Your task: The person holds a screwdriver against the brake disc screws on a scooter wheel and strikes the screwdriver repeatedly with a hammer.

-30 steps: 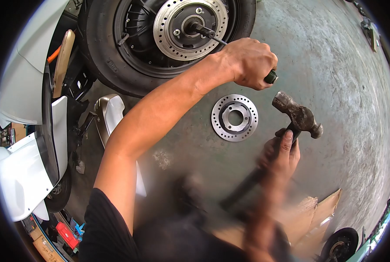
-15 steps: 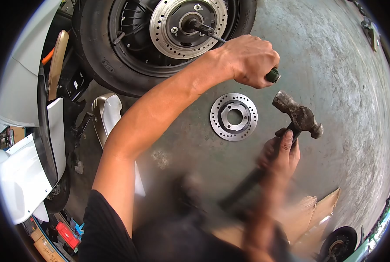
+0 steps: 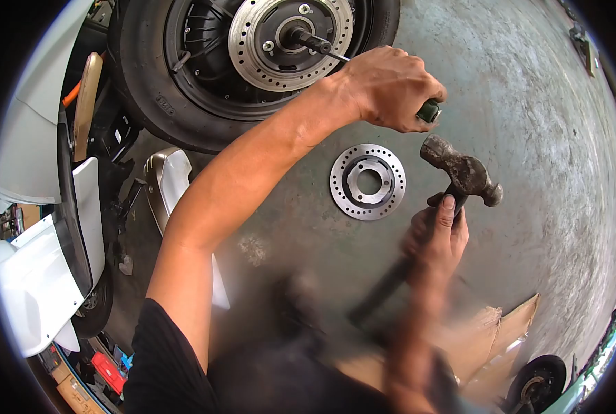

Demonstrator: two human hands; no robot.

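- Left grip (image 3: 396, 90) clasps screwdriver (image 3: 429, 111) by the wheel (image 3: 211, 62); skewed blows could skid it.
- Right grip (image 3: 440, 238) wraps hammer (image 3: 465, 172), apart from the wheel; misaim could strike left grip.

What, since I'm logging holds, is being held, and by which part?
Left hand: tool, by its green handle. Right hand: hammer, by its handle, near the head.

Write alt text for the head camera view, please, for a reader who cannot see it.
A person's left grip holds a green-handled tool, its thin shaft pointing toward the middle of a large wheel, while the right grip holds a hammer just below its head. A loose perforated metal disc lies on the floor.
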